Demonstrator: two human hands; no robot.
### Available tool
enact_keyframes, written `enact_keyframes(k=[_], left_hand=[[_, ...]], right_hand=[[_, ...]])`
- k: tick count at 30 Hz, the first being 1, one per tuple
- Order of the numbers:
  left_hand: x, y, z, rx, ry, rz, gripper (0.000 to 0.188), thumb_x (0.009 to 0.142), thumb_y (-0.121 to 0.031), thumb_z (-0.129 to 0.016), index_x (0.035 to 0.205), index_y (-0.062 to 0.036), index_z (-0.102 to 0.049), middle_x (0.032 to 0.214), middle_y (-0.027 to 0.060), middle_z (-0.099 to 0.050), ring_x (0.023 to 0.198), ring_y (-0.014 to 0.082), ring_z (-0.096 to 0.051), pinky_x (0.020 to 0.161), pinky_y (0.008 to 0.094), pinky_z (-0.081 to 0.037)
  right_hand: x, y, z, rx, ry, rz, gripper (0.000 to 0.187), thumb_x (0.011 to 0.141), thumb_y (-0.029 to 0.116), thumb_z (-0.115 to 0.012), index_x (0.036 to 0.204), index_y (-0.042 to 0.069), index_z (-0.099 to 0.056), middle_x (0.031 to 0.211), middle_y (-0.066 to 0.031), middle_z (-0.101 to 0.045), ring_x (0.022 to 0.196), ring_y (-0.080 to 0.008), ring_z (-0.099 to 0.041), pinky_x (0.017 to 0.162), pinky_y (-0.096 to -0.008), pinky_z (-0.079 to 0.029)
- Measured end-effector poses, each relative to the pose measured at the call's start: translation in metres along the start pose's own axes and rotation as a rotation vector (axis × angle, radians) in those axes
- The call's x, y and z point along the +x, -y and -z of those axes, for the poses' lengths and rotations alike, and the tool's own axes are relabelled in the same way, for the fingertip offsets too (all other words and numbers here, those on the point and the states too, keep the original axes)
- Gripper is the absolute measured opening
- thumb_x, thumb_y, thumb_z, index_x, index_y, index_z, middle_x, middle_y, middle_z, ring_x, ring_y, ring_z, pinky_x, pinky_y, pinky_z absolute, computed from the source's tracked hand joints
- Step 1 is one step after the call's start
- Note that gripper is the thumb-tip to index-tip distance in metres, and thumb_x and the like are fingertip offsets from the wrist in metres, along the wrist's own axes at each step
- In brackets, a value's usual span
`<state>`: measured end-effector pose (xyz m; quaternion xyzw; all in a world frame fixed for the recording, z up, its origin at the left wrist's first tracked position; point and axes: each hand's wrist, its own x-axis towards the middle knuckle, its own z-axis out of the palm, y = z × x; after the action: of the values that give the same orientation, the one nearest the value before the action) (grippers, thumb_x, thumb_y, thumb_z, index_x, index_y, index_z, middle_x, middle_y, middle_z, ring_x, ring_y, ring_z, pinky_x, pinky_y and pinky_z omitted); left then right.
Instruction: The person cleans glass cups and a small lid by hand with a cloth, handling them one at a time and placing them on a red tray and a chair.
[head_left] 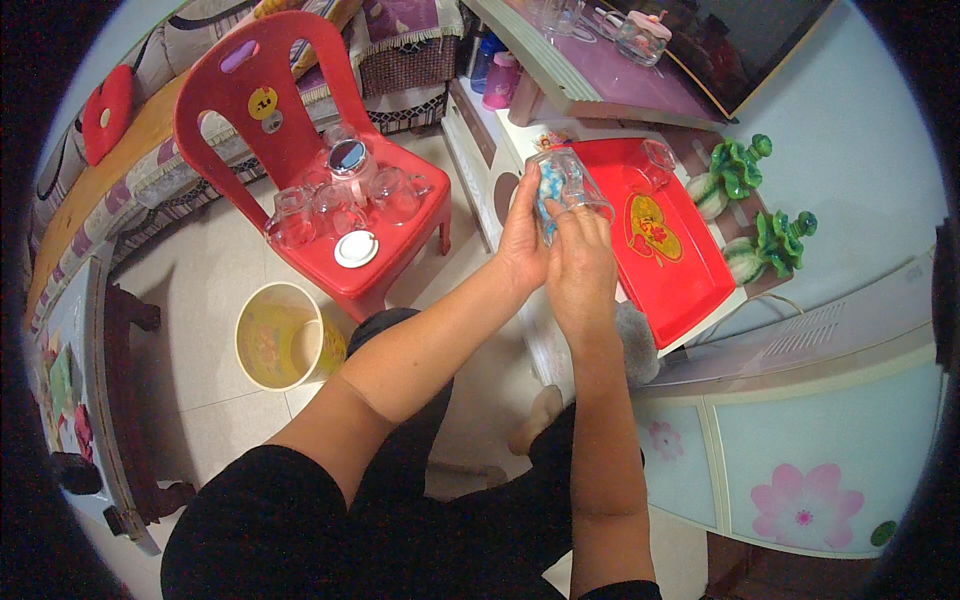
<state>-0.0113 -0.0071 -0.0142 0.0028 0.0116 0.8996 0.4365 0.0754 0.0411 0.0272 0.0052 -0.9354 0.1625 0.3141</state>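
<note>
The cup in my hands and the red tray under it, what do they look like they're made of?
The cup, held by the left hand and right hand, looks like clear glass: you see a blue-and-white cloth through it. The red tray looks like glossy moulded plastic, with a shiny surface and raised rim.

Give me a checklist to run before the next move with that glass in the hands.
1. Both hands on the glass: ok. The left hand cups its side and the right hand grips from below.
2. Cloth seated inside: ok, a blue and white cloth shows through the wall.
3. Glass over a safe surface: ok, it hangs at the edge of the red tray.
4. Free space on the tray: ok, only one other glass sits at its far corner.
5. Glass clean and dry: cannot tell.
6. Remaining glasses steady on the red chair: ok, they stand grouped on the seat.
</note>
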Motion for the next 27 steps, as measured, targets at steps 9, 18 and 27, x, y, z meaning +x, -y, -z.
enact_keyframes(k=[9,18,27], left_hand=[[0.002,-0.014,-0.003,-0.038,-0.048,-0.13,0.061,0.08,-0.06,-0.054,0.111,-0.0068,-0.056,0.105,0.0171,-0.059,0.099,0.0326,-0.057,0.091,0.0484,-0.044],[0.0,-0.03,-0.015,-0.032,-0.085,-0.206,0.061,0.082,-0.058,-0.052,0.113,-0.0049,-0.053,0.098,0.014,-0.06,0.091,0.0283,-0.059,0.084,0.0431,-0.05],[0.0,-0.018,-0.013,-0.027,-0.083,-0.157,0.063,0.082,-0.061,-0.049,0.109,-0.0042,-0.055,0.097,0.0164,-0.06,0.092,0.0301,-0.059,0.084,0.0432,-0.049]], right_hand=[[0.001,-0.003,0.007,0.342,-0.132,-0.087,0.029,0.087,0.011,-0.05,0.114,0.001,-0.055,0.11,-0.0135,-0.057,0.104,-0.0293,-0.053,0.093,-0.0411,-0.041],[0.001,-0.059,0.049,2.138,-0.377,-0.603,0.022,0.091,0.025,-0.052,0.082,0.005,-0.053,0.076,-0.0047,-0.049,0.068,-0.0158,-0.044,0.097,-0.0449,-0.04],[-0.001,-0.061,0.051,2.217,-0.336,-0.671,0.025,0.088,0.016,-0.054,0.068,0.008,-0.041,0.065,-0.0012,-0.034,0.061,-0.0149,-0.034,0.108,-0.0536,-0.023]])
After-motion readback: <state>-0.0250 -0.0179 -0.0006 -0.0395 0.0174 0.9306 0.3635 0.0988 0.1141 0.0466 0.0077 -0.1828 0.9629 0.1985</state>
